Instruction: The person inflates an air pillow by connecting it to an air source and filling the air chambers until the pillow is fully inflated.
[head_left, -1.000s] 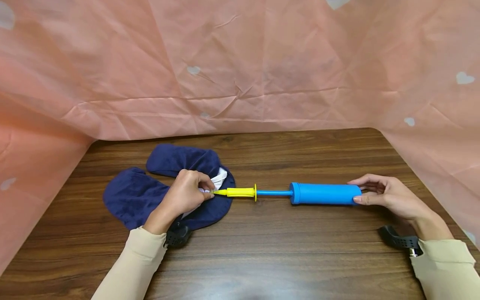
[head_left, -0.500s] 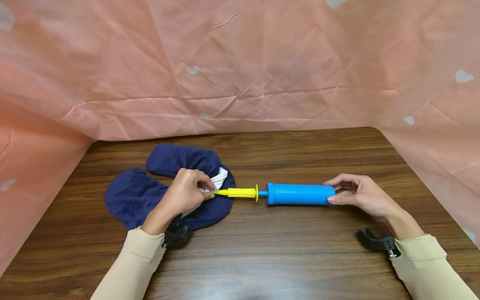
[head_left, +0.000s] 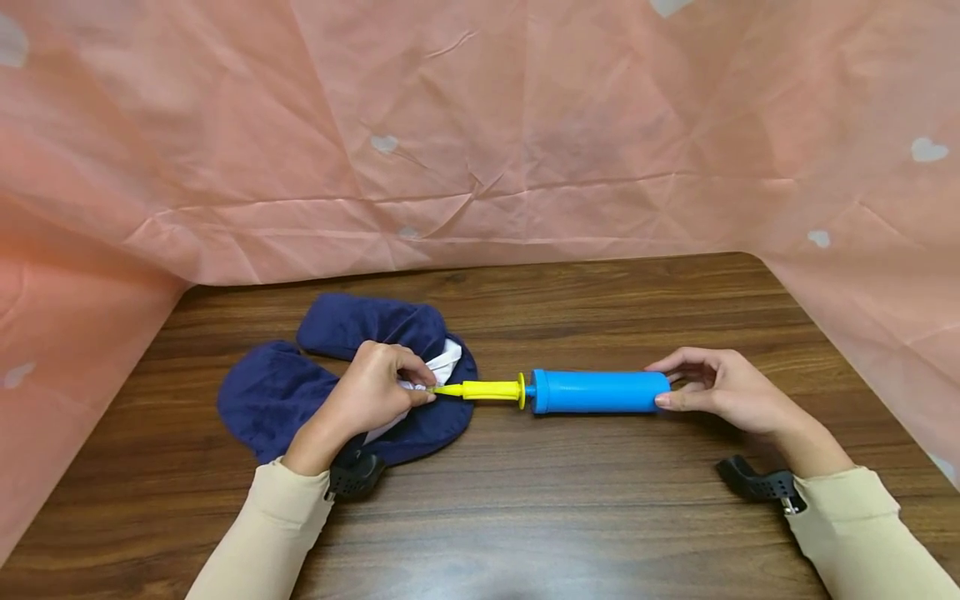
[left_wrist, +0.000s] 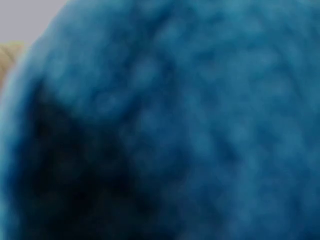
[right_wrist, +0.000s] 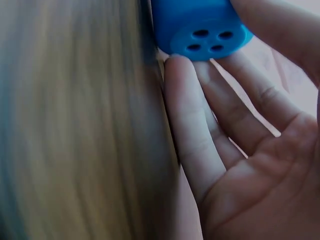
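Since a second ago the blue pump point(head_left: 600, 392) body has slid left until it meets the yellow flange, its rod no longer showing. Nearest, the right hand point(head_left: 720, 390) grips the pump's far end, fingers curled round it; the right wrist view shows its holed end cap at the fingertips. The left hand point(head_left: 375, 392) pinches the yellow nozzle point(head_left: 480, 389) at the navy pillow point(head_left: 277, 392), which lies flat on the counter point(head_left: 525, 500). Beyond hangs a pink sheet point(head_left: 480, 133).

On the bench point(head_left: 570, 500), the left hand point(head_left: 371, 392) pinches the pump's yellow nozzle point(head_left: 480, 389) at the navy cushion point(head_left: 277, 396); the right hand point(head_left: 723, 390) holds the blue pump point(head_left: 598, 392).
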